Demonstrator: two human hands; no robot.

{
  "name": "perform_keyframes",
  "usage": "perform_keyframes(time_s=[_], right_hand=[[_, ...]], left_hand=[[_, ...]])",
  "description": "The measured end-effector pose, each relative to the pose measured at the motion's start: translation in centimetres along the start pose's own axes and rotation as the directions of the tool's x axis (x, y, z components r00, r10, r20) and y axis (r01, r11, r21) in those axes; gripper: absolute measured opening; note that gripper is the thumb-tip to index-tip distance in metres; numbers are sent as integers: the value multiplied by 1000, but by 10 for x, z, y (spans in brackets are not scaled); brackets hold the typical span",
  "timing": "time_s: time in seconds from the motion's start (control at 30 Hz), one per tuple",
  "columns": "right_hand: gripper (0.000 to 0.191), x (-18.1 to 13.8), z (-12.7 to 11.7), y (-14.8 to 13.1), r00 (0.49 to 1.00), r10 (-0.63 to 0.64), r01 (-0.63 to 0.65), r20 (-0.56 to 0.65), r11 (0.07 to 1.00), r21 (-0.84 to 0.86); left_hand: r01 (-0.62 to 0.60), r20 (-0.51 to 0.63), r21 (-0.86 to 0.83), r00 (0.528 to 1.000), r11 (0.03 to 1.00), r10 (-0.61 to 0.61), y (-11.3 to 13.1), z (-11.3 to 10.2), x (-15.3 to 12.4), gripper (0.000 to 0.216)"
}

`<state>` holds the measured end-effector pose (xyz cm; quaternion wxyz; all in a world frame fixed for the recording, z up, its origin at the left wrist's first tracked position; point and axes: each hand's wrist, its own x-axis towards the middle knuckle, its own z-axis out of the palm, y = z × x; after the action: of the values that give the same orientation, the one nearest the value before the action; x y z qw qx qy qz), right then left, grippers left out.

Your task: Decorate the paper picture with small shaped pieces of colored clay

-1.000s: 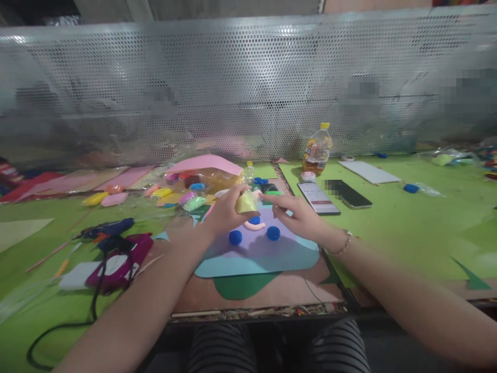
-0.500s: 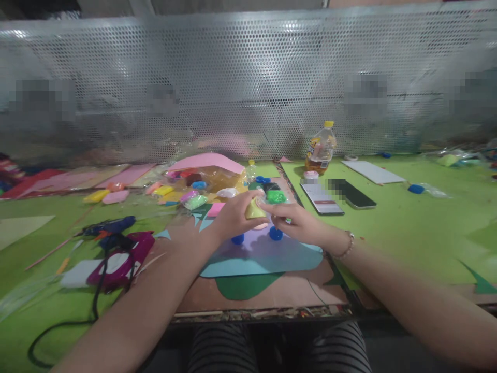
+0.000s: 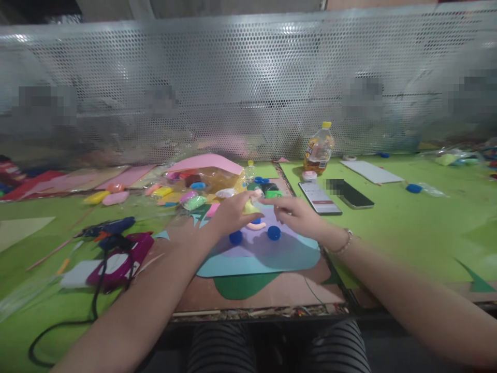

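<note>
My left hand [image 3: 232, 211] is closed around a pale yellow lump [image 3: 250, 208] that looks like soft clay, partly covered by the fingers. Facing it from the right is my right hand [image 3: 297, 216], index finger stretched toward the top of the lump and the other fingers loosely curled; whether the fingertip touches it is blurred. Below both hands lies a lilac sheet [image 3: 254, 249] on a light-blue paper shape [image 3: 252, 267]. On the lilac are blue round pieces [image 3: 274, 233] and a curved peach strip [image 3: 257, 226].
To the left lie a glue gun [image 3: 112, 226], a magenta case [image 3: 128, 259] and a black cable [image 3: 96, 295]. Several clay packets [image 3: 196, 202] lie behind my hands. At right are two phones [image 3: 320, 198], a bottle [image 3: 318, 150] and a white board [image 3: 370, 171]. A perforated metal panel [image 3: 233, 77] stands behind.
My right hand has drawn slightly back from the yellow lump, which my left hand now covers more. More of the peach strip and a blue piece show beneath.
</note>
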<state>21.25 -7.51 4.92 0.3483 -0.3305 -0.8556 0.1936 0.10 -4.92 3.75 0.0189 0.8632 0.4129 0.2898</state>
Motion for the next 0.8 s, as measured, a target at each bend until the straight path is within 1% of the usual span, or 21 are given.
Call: perform_keyframes(time_s=[0.07,0.13,0.2,0.27,0.33,0.4,0.5,0.57,0.63,0.73,0.8], right_hand=[[35,1,-4,5,990,81,-71,-113,993,90],[28,2,-6,11,977,147,-118,-154,976,185],[26,4,-5,16,971,200,-163,-129,954,251],[24,5,-3,19,966,246,-217,-76,937,273],[21,5,-2,18,962,271,-256,-29,934,248],[21,5,-1,16,964,264,-258,-9,948,183],[34,4,-2,10,972,234,-232,-18,970,73],[39,5,-2,7,971,237,-236,-21,971,44],[38,6,-2,6,966,258,-256,-8,963,87],[34,7,0,9,956,293,-292,29,928,234],[32,7,2,13,950,310,-311,50,906,289]], left_hand=[[101,-26,58,995,993,-99,-9,-3,2,52],[174,-48,124,984,977,-169,-21,-5,3,52],[214,-69,182,976,960,-205,-35,-6,4,52],[236,-77,224,972,946,-224,-49,-6,5,50],[270,-91,255,963,928,-255,-61,-4,5,48],[313,-103,303,950,900,-296,-70,-3,6,49],[367,-94,381,929,849,-359,-74,-3,6,54],[384,-81,415,919,825,-386,-74,-3,7,54],[380,-71,443,918,812,-391,-73,-3,7,54],[365,-65,477,922,800,-383,-69,-4,7,52],[357,-59,490,924,795,-379,-67,-5,7,51]])
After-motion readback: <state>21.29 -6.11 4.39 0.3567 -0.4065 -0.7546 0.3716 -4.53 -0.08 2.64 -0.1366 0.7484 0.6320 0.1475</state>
